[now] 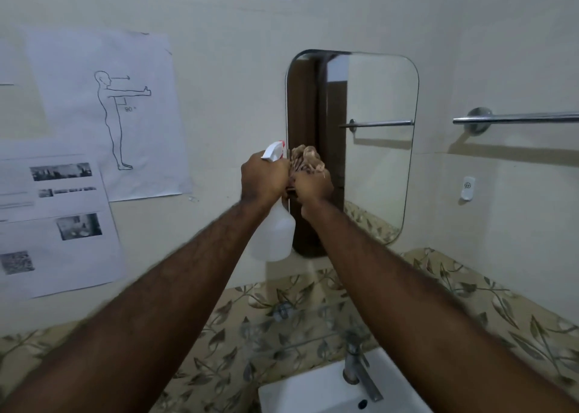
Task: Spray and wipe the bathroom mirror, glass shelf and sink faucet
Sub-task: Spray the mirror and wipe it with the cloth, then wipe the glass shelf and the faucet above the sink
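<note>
My left hand (264, 177) grips a white translucent spray bottle (275, 234) by its neck, the white and red trigger head (274, 150) showing above my fingers. Right beside it, my right hand (313, 184) holds a crumpled beige cloth (306, 159). Both hands are raised in front of the lower left part of the rounded wall mirror (376, 130). Below, the chrome faucet (357, 372) stands on the white sink (313, 390). A glass shelf edge (300, 343) runs faintly above the faucet.
Printed paper sheets (103, 108) hang on the wall to the left. A chrome towel bar (517, 118) is fixed at the right, with a small white wall hook (467, 187) under it. Leaf-patterned tiles (250, 318) run behind the sink.
</note>
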